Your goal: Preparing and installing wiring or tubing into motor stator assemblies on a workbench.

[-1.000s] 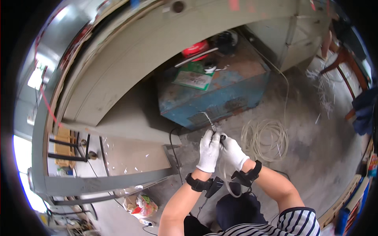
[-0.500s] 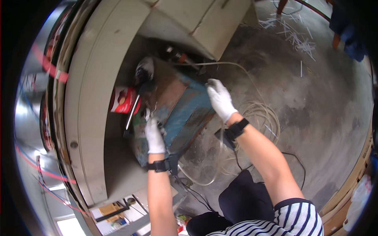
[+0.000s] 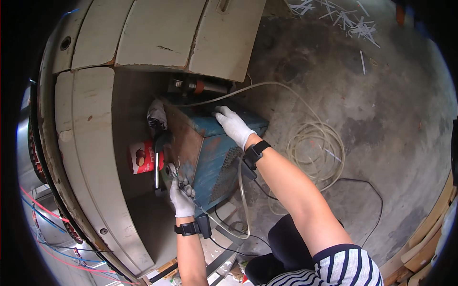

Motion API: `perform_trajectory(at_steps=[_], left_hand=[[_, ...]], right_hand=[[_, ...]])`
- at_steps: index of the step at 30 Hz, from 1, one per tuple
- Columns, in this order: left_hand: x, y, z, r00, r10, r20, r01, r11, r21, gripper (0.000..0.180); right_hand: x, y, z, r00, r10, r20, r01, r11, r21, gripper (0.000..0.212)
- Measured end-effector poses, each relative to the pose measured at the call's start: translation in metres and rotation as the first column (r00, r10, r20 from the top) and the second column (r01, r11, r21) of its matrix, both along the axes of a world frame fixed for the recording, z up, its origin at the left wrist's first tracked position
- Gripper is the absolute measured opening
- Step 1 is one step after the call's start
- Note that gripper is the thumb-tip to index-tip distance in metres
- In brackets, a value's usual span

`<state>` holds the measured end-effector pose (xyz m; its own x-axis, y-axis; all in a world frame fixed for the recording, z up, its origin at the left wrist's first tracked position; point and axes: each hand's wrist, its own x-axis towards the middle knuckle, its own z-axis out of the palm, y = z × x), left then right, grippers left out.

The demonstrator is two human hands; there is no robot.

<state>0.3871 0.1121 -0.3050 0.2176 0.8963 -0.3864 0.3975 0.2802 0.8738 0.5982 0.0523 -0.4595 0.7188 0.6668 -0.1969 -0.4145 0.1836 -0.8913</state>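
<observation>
A worn blue metal box [image 3: 214, 176] with a rusty brown end panel and a perforated side stands partly inside the desk's opening. My left hand [image 3: 182, 198], in a white glove, is closed around a small shiny metal piece [image 3: 174, 172] at the box's near left end. What kind of piece it is does not show clearly. My right hand [image 3: 234, 125], also gloved, lies on the box's top edge with its fingers stretched out, holding nothing. A clear hose [image 3: 244, 190] loops beside the box, and one end runs close to my left hand.
A beige metal desk [image 3: 90, 157] encloses the box on the left and far sides. Inside are a red can [image 3: 143, 157], a chrome bar with a black end [image 3: 157, 167] and a dark cylinder [image 3: 205, 86]. Coiled hose [image 3: 334, 143], a black cable [image 3: 377, 195] and paper strips [image 3: 362, 28] lie on the floor.
My view has shifted. My right hand has come from beside the box's far right edge onto its top. My left hand stays at the same end, around the metal piece.
</observation>
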Motion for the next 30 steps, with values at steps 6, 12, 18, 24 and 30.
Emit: perform_trajectory(at_steps=[6,12,18,24,30], left_hand=[[0.000,0.001,0.001,1.000,-0.004,-0.006,0.004,1.000,-0.001,0.021],[0.000,-0.001,0.002,1.000,0.002,-0.005,-0.001,1.000,0.010,0.022],[0.001,-0.003,0.001,0.999,-0.026,0.025,0.025,0.999,0.022,0.022],[-0.005,0.002,-0.005,0.993,-0.121,-0.003,0.120,0.989,0.090,0.021],[-0.003,-0.001,-0.004,0.993,-0.117,0.019,0.114,0.989,0.097,0.021]], right_hand=[[0.006,0.004,-0.003,0.991,0.090,0.102,-0.094,0.995,0.031,0.041],[0.010,0.001,0.007,0.953,0.141,0.269,-0.133,0.990,-0.049,0.042],[0.026,0.003,0.021,0.832,0.182,0.524,-0.140,0.983,-0.119,0.044],[0.032,-0.003,0.039,0.773,0.342,0.534,-0.235,0.937,-0.259,0.048],[0.012,-0.017,0.028,0.924,0.202,0.324,-0.165,0.977,-0.139,0.052]])
